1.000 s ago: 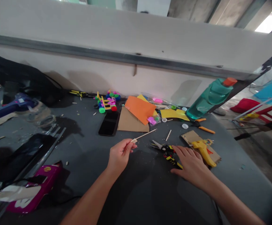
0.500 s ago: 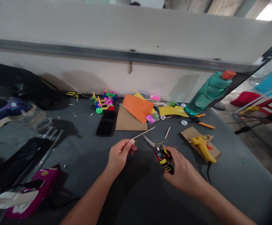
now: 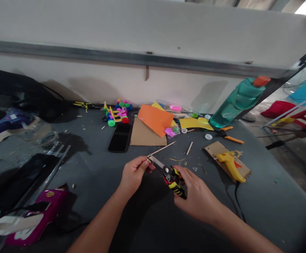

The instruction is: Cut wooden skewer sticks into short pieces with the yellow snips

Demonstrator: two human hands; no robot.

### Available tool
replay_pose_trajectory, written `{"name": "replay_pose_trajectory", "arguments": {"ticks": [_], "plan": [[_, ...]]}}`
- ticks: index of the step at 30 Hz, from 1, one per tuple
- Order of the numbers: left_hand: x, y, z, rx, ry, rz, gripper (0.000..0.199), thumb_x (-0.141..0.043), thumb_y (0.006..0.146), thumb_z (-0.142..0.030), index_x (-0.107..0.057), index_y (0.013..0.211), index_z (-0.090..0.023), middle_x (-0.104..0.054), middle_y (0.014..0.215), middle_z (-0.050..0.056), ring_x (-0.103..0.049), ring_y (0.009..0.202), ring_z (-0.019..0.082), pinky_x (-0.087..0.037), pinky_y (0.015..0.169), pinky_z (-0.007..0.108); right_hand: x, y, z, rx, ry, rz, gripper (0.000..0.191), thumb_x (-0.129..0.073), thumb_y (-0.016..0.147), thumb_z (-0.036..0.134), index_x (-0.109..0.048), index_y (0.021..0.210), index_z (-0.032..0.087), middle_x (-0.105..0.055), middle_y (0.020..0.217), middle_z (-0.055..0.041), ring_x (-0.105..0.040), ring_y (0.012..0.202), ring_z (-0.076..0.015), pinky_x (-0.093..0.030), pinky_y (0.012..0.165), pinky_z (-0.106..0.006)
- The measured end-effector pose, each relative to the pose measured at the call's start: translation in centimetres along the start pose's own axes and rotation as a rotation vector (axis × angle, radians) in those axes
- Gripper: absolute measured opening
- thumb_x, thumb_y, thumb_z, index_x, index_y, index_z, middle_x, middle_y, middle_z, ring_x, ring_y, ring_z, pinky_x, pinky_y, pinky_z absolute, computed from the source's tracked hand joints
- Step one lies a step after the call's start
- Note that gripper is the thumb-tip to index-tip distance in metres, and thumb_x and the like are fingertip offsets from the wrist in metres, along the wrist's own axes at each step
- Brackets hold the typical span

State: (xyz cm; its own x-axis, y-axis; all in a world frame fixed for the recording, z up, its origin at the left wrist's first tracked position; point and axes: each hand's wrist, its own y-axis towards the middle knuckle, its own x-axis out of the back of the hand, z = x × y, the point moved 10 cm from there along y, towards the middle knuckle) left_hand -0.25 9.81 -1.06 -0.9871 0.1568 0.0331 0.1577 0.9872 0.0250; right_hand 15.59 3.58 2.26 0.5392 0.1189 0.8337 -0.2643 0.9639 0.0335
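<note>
Between the thumb and fingers of my left hand [image 3: 134, 174] are several thin wooden sticks [image 3: 163, 148]; one reaches far out to the upper right, while only short ends of the others show. My right hand [image 3: 193, 188] is wrapped round the black, red and yellow handles of a pair of snips [image 3: 167, 170]. The blades are parted and lie at the stick ends, right by my left fingertips. Whether they touch the wood I cannot tell. A short loose stick [image 3: 189, 148] lies on the dark table beyond the snips.
A black phone [image 3: 120, 137], a cardboard piece [image 3: 147, 135] and orange sheet [image 3: 155, 119] lie ahead. On the right are a yellow glue gun [image 3: 230, 164], orange-handled pliers [image 3: 234, 140] and a green bottle [image 3: 236, 103]. A purple device [image 3: 40, 216] sits at left.
My right hand has moved left with the snips, bringing the blades to the sticks. My left hand stays nearly in place. The camera view has shifted slightly.
</note>
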Motion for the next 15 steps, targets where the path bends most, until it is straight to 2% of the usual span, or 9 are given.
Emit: {"name": "replay_pose_trajectory", "arguments": {"ticks": [15], "plan": [[0.01,0.06,-0.57,-0.051,-0.01,0.028,0.019,-0.054,0.081,-0.025,-0.063,0.068,-0.014,-0.064,0.064,0.001,-0.058,0.058,0.011,-0.046,0.06,0.021,-0.68,-0.15,0.43,0.01,0.113,0.006,0.06,-0.05,0.062,0.013,-0.041,0.122,0.016,-0.054,0.116,-0.0117,-0.053,0.105,-0.0235,-0.045,0.091,-0.038]]}}
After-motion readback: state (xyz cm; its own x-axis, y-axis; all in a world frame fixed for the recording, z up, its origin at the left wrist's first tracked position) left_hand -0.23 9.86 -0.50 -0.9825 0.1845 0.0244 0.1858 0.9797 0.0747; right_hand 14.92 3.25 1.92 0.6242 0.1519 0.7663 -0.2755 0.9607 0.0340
